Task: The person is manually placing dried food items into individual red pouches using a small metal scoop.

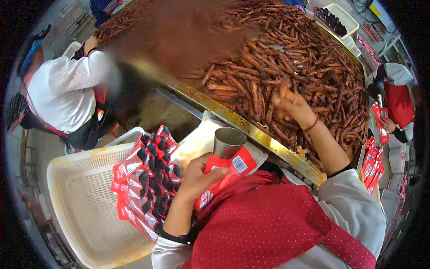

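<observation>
My left hand (201, 176) grips a red printed pouch (231, 168), and a metal funnel or tube (229, 143) stands in the mouth of the pouch. My right hand (290, 102) is over the heap of brown, sauce-coated pieces of food (248, 87) on the large tray; it is blurred, and whether it holds a piece cannot be told. Beside my left forearm, many filled-looking red and black pouches (151, 181) stand in rows at the side of a white plastic basket (87, 201).
The tray's metal rim (242, 124) runs diagonally before me, with a pale cloth (195, 138) next to it. A co-worker in white (67, 87) is at the left. Another in a red apron (399, 101) holds a red pouch at the right. A white basket (346, 20) stands beyond the tray.
</observation>
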`<act>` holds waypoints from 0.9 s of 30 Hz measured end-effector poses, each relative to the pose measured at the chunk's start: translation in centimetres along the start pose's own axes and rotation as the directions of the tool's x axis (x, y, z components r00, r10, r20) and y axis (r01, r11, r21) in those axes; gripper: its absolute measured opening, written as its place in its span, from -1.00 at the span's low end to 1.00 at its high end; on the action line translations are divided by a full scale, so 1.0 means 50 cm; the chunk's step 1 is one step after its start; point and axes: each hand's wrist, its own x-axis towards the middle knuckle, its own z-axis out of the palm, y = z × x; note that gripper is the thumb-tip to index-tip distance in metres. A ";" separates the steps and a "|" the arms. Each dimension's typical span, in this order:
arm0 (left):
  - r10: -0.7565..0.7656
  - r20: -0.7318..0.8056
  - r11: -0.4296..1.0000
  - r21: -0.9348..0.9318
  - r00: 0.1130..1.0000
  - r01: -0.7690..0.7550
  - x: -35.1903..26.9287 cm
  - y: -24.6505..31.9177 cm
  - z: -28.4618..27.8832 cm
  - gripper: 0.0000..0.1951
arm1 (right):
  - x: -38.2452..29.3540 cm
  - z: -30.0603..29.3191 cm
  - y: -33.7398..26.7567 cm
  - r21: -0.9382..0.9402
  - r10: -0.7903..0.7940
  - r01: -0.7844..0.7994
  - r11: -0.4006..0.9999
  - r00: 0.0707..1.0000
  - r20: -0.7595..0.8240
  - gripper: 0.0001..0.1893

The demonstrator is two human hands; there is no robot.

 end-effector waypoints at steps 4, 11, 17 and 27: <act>-0.030 0.100 0.999 0.025 0.995 0.028 0.026 0.025 0.008 -0.68 | -0.054 0.106 -0.173 0.543 -0.242 0.234 0.807 0.969 -0.057 -0.69; 0.140 0.165 0.990 -0.046 0.976 -0.134 0.023 0.055 0.018 -0.74 | -0.115 0.181 -0.191 0.235 -0.501 0.454 0.859 0.839 0.213 -0.42; 0.458 0.135 0.785 0.402 0.879 -0.471 -0.014 0.036 -0.010 -0.63 | -0.173 0.215 -0.294 -0.328 -0.227 0.495 0.804 0.767 0.600 -0.58; 0.727 0.118 0.285 0.844 0.677 -0.454 -0.260 0.156 -0.128 -0.67 | -0.205 0.282 -0.275 0.129 -0.389 0.367 0.921 0.856 0.340 -0.52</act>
